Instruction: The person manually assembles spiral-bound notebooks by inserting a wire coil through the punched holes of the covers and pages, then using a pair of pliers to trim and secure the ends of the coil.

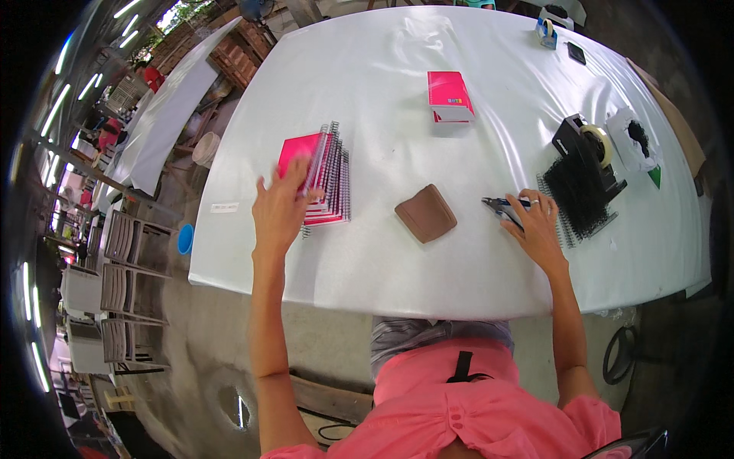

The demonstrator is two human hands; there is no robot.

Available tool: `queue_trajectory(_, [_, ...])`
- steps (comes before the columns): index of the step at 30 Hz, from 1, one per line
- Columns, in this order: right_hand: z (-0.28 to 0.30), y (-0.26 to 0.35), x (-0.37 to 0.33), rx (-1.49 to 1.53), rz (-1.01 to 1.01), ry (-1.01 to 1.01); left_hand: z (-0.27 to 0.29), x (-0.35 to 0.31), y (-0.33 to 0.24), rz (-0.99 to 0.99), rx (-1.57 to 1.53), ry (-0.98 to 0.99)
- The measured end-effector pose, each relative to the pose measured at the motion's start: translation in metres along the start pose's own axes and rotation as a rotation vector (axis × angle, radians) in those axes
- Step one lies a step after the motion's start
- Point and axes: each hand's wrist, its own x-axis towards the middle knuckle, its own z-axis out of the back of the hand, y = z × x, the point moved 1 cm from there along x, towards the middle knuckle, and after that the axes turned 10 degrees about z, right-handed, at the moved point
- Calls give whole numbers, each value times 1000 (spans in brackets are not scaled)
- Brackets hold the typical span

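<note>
My left hand [281,205] is spread open over the left side of a stack of pink spiral notebooks [330,200], its fingers slightly blurred. The stack's black wire coils stick up along its right side. At the right, my right hand [540,231] is closed around a pair of pliers [498,203] with dark handles, held low over the tabletop. Between my hands lies a brown, roughly square block [426,214]. A bundle of black wire coils [579,200] lies just right of my right hand.
A pile of pink-covered pads [449,93] sits farther back on the white-covered table [367,268]. At the right stand a black tape dispenser [569,139] and a white roll [631,138]. A blue tape dispenser [547,34] and a phone [576,52] lie at the far right.
</note>
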Motion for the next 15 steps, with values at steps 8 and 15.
queue_trajectory(8, [-33, -52, 146, 525, -101, -439, -5, -12, 5, 6, -22, 119])
queue_trajectory(15, [-95, -135, 269, 456, -642, -165, 11, -47, -39, -76, -59, -113])
